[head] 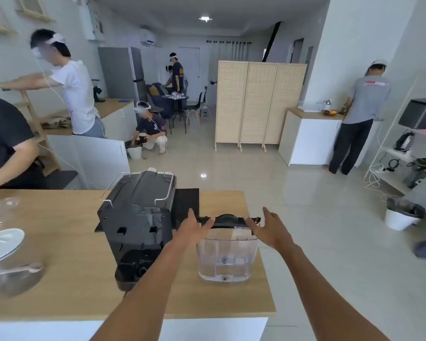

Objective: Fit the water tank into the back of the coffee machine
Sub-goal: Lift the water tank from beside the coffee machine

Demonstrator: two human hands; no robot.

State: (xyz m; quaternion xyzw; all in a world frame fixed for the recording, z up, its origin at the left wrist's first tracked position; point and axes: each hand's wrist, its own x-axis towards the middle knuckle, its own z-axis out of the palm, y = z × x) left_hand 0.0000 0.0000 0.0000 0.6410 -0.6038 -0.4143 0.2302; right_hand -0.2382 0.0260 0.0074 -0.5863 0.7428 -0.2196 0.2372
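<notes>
Head view: left hand (194, 227), right hand (271, 230) grips wide, flanking water tank (228, 257) near counter (59, 267) edge.

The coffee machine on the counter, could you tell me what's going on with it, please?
A person is reaching with both hands, left hand and right hand, for the clear water tank, fingers spread at its black lid. The tank stands on the wooden counter, right of the coffee machine, not yet fitted.

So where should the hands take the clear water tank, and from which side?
Probably by its two short side walls just under the black lid, one hand from each side. The water tank stands upright on the counter, and the left hand and right hand are open on either side of it.
</notes>
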